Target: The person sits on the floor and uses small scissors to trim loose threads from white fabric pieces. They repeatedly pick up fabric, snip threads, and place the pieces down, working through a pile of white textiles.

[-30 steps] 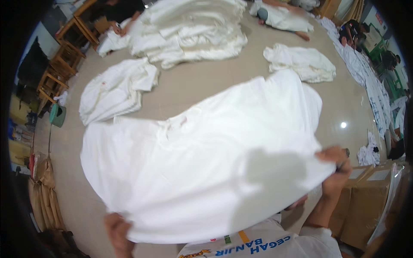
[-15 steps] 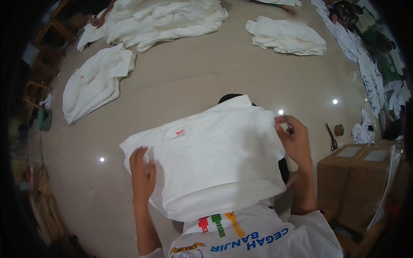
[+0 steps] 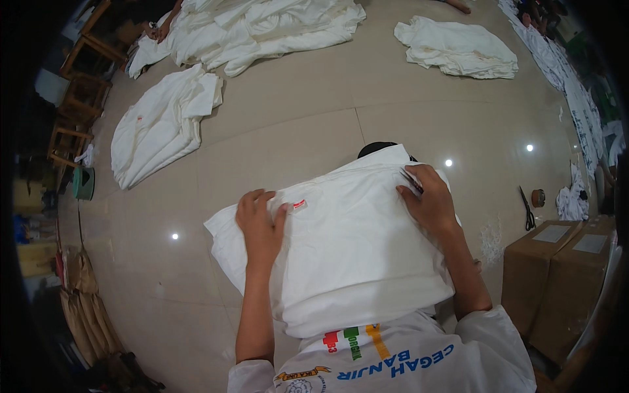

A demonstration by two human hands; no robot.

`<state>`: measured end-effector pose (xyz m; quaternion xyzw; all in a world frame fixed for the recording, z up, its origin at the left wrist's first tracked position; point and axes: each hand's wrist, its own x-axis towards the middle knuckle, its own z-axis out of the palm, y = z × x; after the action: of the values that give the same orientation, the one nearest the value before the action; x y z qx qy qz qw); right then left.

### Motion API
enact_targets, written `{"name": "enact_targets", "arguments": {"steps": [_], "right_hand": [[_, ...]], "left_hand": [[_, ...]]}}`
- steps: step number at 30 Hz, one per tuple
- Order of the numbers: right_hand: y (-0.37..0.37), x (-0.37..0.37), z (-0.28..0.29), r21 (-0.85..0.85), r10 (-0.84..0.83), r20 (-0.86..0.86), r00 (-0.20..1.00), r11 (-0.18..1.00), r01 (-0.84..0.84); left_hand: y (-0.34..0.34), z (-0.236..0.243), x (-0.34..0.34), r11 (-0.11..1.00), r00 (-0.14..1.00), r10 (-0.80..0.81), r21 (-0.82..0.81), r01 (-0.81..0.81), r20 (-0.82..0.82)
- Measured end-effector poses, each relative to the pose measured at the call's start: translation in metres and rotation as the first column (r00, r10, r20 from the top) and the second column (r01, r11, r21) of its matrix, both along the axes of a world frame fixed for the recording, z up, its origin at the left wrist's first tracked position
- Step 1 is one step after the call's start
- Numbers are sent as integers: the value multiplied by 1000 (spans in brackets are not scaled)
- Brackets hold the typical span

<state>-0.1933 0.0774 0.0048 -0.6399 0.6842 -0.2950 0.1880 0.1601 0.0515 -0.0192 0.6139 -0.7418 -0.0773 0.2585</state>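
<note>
A folded white shirt (image 3: 360, 249) is spread across my lap, with a small red label (image 3: 300, 204) near its collar. My left hand (image 3: 259, 226) rests on the cloth just left of that label, thumb apart from the fingers and nothing held. Over the shirt's upper right part, my right hand (image 3: 431, 203) is closed around small dark thread snips (image 3: 411, 179). Their pointed blades stick out up and to the left from between the fingers. Most of the handle is hidden in the palm.
White garment stacks lie on the tiled floor: a folded one (image 3: 164, 128) at left, another (image 3: 455, 49) far right, and a large heap (image 3: 262, 29) behind. Black scissors (image 3: 527, 209) and a tape roll (image 3: 538, 198) lie right, beyond cardboard boxes (image 3: 540, 281). Other people's hands show at the far edge.
My left hand has moved up and inward from the shirt's left side to beside the label. My right hand, with the snips, has come in from the right edge over the shirt.
</note>
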Motion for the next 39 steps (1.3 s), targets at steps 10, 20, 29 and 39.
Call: {"name": "enact_targets", "arguments": {"steps": [10, 20, 29, 39], "right_hand": [[-59, 83, 39, 84, 407, 119, 906, 905, -417], [-50, 117, 33, 191, 348, 661, 665, 779, -598], [-31, 111, 41, 271, 226, 733, 641, 768, -580], [-32, 115, 44, 381, 172, 672, 720, 753, -536]], "left_hand": [[-38, -8, -35, 939, 987, -148, 303, 162, -68], [9, 53, -22, 870, 694, 106, 404, 282, -712], [36, 57, -28, 895, 760, -46, 310, 319, -649], [40, 50, -25, 840, 666, 81, 411, 355, -742]]}}
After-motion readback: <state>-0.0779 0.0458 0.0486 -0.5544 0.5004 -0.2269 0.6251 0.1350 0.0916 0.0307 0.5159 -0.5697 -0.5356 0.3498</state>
